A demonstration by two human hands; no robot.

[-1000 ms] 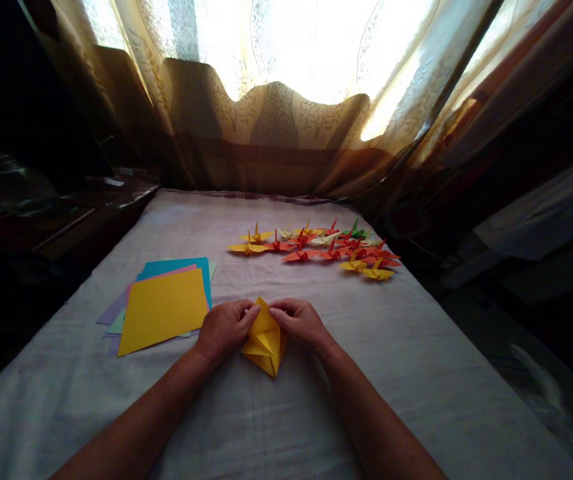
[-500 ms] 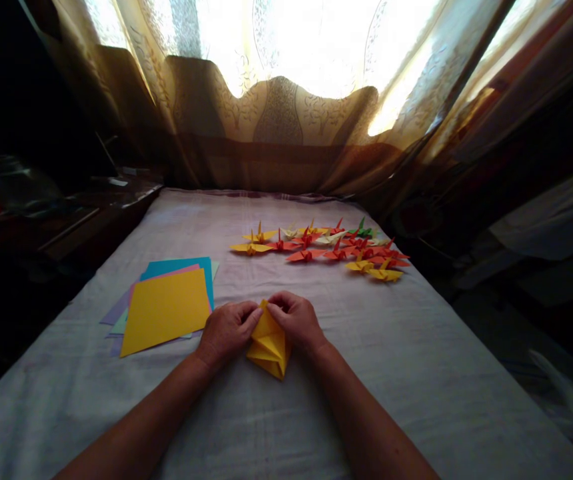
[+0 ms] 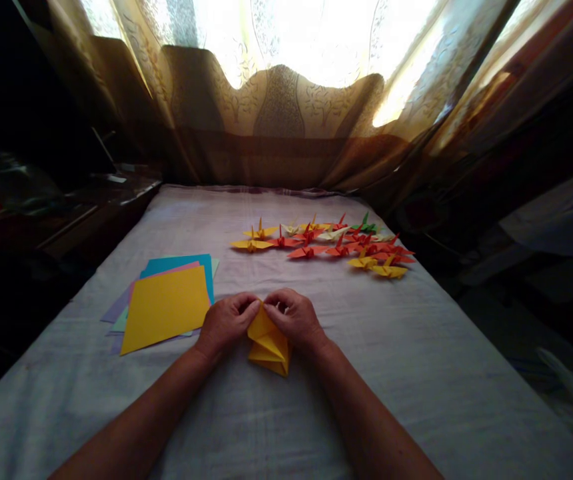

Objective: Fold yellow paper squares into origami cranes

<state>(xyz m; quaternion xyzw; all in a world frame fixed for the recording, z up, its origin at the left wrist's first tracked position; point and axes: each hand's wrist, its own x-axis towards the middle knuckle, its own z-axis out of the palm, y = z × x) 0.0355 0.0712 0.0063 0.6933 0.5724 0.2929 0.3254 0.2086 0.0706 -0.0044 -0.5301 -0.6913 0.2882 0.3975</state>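
A partly folded piece of yellow origami paper [image 3: 269,343] is held between my two hands, its creased flaps hanging open toward me. My left hand [image 3: 228,321] pinches its top corner from the left, thumb and forefinger together. From the right, my right hand [image 3: 297,319] grips the same top end, thumb in front. The thumbs are close together at the tip, and the fingers behind the paper are partly hidden. Just left of my left hand lies a stack of square coloured sheets, with a yellow sheet [image 3: 166,308] on top and a blue sheet [image 3: 179,265] behind it.
Several folded paper cranes stand farther back on the right, among them a red crane [image 3: 307,251], a yellow crane [image 3: 389,269] and a green crane [image 3: 365,225]. A pale cloth [image 3: 366,400] covers the surface. Behind it hangs a patterned curtain [image 3: 279,110].
The yellow origami paper has tilted slightly, its top end shifting left and its lower point right. Both hands keep their pinch on it. The view has shifted a little.
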